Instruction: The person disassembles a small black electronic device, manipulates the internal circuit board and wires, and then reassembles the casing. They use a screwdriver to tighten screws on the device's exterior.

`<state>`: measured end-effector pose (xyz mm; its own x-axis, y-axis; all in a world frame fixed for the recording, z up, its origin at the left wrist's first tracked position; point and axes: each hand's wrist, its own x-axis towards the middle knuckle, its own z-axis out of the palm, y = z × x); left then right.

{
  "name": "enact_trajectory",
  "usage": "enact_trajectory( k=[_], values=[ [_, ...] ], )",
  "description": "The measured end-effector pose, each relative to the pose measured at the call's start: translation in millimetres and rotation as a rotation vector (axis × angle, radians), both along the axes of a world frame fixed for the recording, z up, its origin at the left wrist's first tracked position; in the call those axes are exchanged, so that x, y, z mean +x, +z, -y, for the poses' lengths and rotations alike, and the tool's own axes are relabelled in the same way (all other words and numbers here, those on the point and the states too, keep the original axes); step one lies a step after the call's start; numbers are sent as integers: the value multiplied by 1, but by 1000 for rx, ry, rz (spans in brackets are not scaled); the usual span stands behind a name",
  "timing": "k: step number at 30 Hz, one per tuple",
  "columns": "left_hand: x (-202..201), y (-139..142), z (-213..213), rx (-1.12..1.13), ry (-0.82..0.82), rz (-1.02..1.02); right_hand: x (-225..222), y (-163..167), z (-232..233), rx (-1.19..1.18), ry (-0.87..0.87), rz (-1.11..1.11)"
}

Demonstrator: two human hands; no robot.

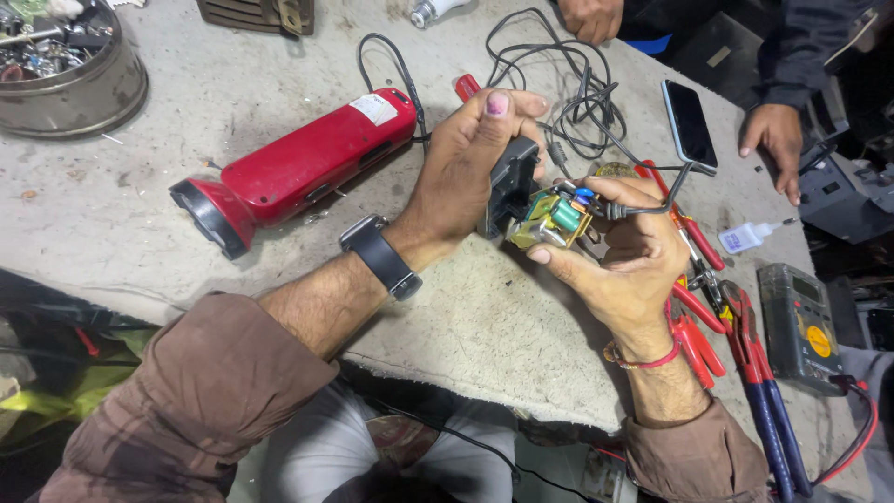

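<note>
Black adapter casing sits above the middle of the worn bench, clamped in the left hand with the thumb pressed over its top. The right hand is curled tight around the small circuit board pulled out of that casing, fingers pinching it beside the teal capacitor, with a thin grey lead trailing off to the right. Both grips are closed and firm. A risk, as I judge it: tugging the board further could snap the short wires joining it to the shell. Tangled black cables lie just beyond, and could snag. Red pliers rest under the right wrist, and the red torch lies to the left.
</note>
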<state>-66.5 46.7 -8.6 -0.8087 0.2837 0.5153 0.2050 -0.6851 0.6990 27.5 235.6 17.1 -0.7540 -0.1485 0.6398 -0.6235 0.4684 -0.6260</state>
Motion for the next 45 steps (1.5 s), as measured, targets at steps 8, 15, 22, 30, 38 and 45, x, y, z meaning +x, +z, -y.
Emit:
enact_trajectory(
  k=[8,15,22,30,38,45],
  values=[
    [-11,-11,-3,-91,14,100,2,-1,-7,-105,49,24],
    [-10,-17,-8,-212,45,60,-9,-4,12,-98,100,115],
    [-10,-16,-5,-238,40,17,-8,-1,34,-63,-5,133],
    [-15,-22,-6,-235,-20,3,-6,-5,39,-102,-84,172],
    [-16,-25,-9,-187,20,16,-8,-9,44,-81,-176,198],
    [-14,-26,-13,-178,79,18,-10,-16,44,-25,-192,125]
  ],
)
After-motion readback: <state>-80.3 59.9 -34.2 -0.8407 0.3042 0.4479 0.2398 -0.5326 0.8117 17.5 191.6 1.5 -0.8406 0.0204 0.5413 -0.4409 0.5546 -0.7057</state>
